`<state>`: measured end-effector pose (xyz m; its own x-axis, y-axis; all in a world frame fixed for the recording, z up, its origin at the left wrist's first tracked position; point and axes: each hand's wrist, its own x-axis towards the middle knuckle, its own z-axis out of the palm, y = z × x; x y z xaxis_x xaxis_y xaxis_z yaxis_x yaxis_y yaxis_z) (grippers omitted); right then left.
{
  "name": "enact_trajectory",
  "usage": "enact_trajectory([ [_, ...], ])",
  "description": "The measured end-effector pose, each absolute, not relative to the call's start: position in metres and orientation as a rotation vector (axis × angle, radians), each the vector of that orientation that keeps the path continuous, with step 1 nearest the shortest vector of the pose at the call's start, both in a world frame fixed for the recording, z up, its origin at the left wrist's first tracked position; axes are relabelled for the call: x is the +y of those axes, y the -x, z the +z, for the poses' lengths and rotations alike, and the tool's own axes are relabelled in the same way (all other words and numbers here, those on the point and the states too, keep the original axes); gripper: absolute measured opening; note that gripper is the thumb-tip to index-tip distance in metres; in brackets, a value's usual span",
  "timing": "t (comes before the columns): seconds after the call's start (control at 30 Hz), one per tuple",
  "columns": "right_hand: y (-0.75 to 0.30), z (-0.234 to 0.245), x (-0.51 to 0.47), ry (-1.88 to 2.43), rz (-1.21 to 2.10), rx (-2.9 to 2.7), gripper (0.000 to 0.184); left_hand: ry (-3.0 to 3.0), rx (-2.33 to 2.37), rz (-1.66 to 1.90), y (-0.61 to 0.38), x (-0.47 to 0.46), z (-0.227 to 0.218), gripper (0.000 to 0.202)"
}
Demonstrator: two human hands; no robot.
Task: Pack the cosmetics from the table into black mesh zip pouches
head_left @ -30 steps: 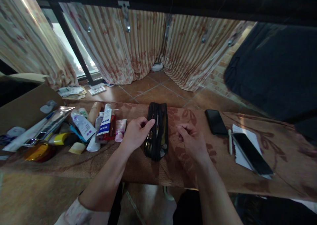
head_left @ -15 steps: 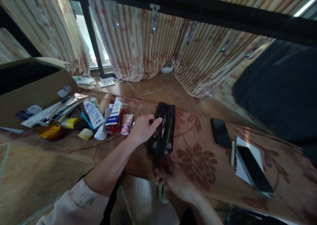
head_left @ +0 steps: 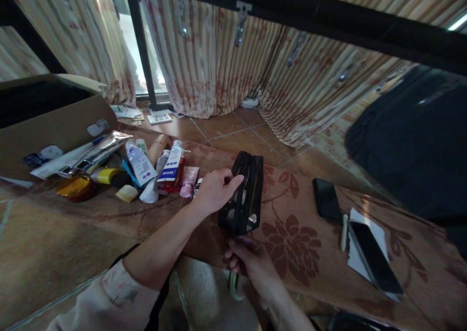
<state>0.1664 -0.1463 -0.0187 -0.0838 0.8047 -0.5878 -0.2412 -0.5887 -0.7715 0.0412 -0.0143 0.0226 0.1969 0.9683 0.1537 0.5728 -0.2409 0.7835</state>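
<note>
A black zippered pouch (head_left: pixel 251 190) with see-through panels lies lengthwise on the cloth, several small things showing dimly inside. My left hand (head_left: pixel 217 190) is closed on its left side, the thumb resting on top beside the zip. Just below the pouch's near end is my right hand (head_left: pixel 246 258), its fingers curled together in a pinch. What those fingers hold, if anything, is too small to make out. Left of the pouch lie a pink tube (head_left: pixel 189 181), a white and blue tube (head_left: pixel 171 163) and a red bottle (head_left: pixel 180 175).
At the left stands a cardboard box (head_left: pixel 73 127), with a yellow-capped item (head_left: pixel 105 175), an amber round container (head_left: pixel 75 188) and several tubes before it. A black phone (head_left: pixel 326 200), a pen-like stick (head_left: pixel 344 232), white paper (head_left: pixel 359 265) and a larger dark device (head_left: pixel 375 258) lie right.
The pouch's top looks flatter and its gap narrower. My right hand has shifted slightly and shows more clearly. My left hand stays on the pouch; the whole view has shifted a little.
</note>
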Motion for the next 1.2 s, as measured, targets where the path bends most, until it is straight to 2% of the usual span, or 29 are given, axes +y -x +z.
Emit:
enact_trajectory([
  [0.33, -0.152, -0.006, -0.159, 1.339, 1.626, -0.535, 0.035, -1.925, 1.430, 0.895, -0.042, -0.016, 0.020, 0.041],
  [1.2, -0.153, 0.003, -0.162, 1.461, 1.510, -0.667, 0.043, -1.835, 1.505, 0.982, -0.053, -0.021, 0.021, 0.038],
])
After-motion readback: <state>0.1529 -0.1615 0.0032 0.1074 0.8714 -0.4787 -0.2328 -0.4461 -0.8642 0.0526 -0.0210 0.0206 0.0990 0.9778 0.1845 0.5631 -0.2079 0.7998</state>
